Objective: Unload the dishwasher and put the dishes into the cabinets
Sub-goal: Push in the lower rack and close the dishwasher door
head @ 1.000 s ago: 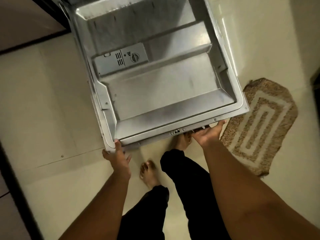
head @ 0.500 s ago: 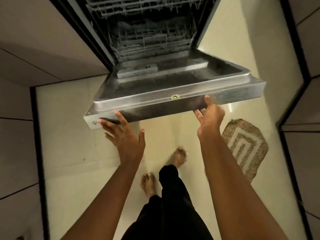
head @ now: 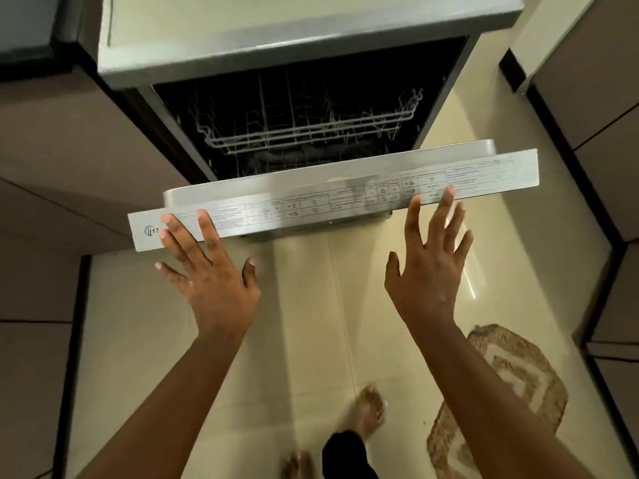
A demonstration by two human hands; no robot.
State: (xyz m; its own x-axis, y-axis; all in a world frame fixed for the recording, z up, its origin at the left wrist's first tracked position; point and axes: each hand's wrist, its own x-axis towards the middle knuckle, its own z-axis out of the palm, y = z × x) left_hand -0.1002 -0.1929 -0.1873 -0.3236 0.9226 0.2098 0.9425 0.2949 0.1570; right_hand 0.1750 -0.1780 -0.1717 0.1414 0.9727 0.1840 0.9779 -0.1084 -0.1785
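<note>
At the front of the dishwasher, the door now stands about half raised, its printed top edge turned toward the camera. 1 second ago it lay flat and fully down, with both hands gripping its front lip from below; half a second ago it was part way up. The closing swing is therefore well advanced.

Left hand: flat and spread, the fingers pressed against the door edge near its left end, grasping nothing. Right hand: likewise spread and released, fingertips touching the door edge right of its centre, holding nothing. Both push rather than grip.

Above the door, the upper rack shows only bare wire tines; no dishes are visible in it. Judgement: unloading appears finished and shutting the door is the closing step, though this cannot be confirmed.

Limits of view: the lower rack and tub floor are hidden behind the raised door and lost in shadow. The door's printed table is too blurred to read. The cabinets beside the dishwasher are cut off at the frame edges, their contents unseen. Below the door, a bare foot on the tiled floor is motion-blurred; a woven mat lies to its right.
</note>
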